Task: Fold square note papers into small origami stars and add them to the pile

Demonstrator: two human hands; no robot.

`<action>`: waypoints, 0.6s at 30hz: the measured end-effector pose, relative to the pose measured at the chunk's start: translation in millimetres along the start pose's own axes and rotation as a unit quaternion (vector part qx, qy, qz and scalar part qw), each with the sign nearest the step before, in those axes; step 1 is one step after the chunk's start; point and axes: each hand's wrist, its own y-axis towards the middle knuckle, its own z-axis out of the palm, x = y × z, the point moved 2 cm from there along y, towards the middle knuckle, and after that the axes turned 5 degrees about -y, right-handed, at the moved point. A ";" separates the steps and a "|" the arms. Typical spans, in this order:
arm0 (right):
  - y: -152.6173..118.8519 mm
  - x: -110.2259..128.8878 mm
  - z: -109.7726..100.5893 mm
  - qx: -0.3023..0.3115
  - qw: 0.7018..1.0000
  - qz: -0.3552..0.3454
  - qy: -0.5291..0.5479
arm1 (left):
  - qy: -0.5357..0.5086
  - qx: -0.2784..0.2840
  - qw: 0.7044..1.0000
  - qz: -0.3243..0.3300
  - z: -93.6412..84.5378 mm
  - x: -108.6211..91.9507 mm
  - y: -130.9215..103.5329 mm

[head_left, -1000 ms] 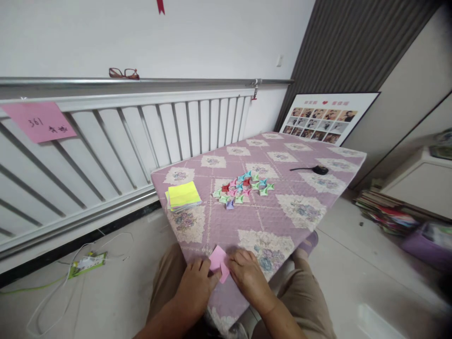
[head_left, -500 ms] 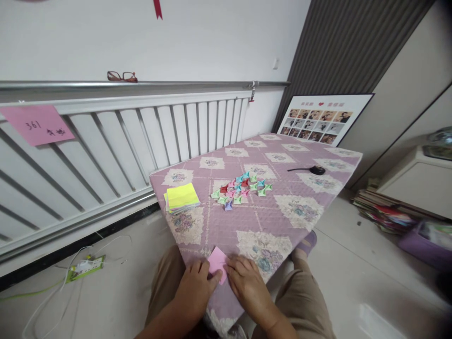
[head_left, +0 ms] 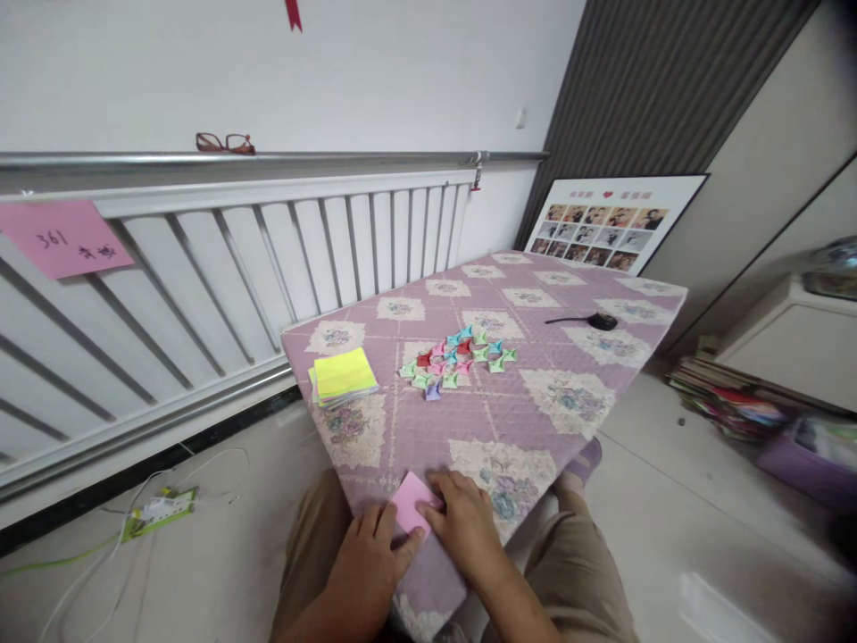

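A pink square of paper (head_left: 411, 502) lies at the near corner of the cloth-covered table, turned with one corner pointing away from me. My left hand (head_left: 370, 555) grips its left and near edge, thumb on top. My right hand (head_left: 463, 518) holds the right side, its thumb resting on the paper and its fingers curled along the far right edge. Further up the table sits a cluster of several small folded paper pieces (head_left: 451, 355) in green, blue, pink, red and purple. To their left is a stack of coloured paper (head_left: 345, 375) with a yellow sheet uppermost.
A black object with a thin strap (head_left: 601, 321) lies on the far right of the patterned tablecloth (head_left: 461, 424). Along the left runs a white radiator (head_left: 308, 250), with glasses (head_left: 225, 143) on the pipe above. A power strip (head_left: 161, 511) and cables are on the floor.
My right thumb has come onto the paper's right part and the right hand has shifted slightly up. My left thumb has slid down towards the paper's near corner.
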 end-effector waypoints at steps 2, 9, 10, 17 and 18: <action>6.9 3.7 -2.1 0.037 0.999 0.011 -0.011 | -0.010 0.003 1.000 0.002 1.5 0.1 -1.4; 25.3 7.3 -11.4 0.134 0.990 0.028 -0.031 | -0.174 0.077 0.982 -0.006 -24.5 8.8 1.8; 26.3 7.5 -11.8 0.135 0.990 0.027 -0.031 | -0.211 0.072 0.975 -0.005 -31.3 10.6 5.5; 24.1 7.9 -12.2 0.125 0.991 0.021 -0.033 | -0.236 0.024 0.959 -0.154 -47.9 20.0 46.4; 23.5 7.8 -12.2 0.122 0.992 0.019 -0.033 | -0.222 0.031 0.962 -0.158 -47.1 19.7 51.3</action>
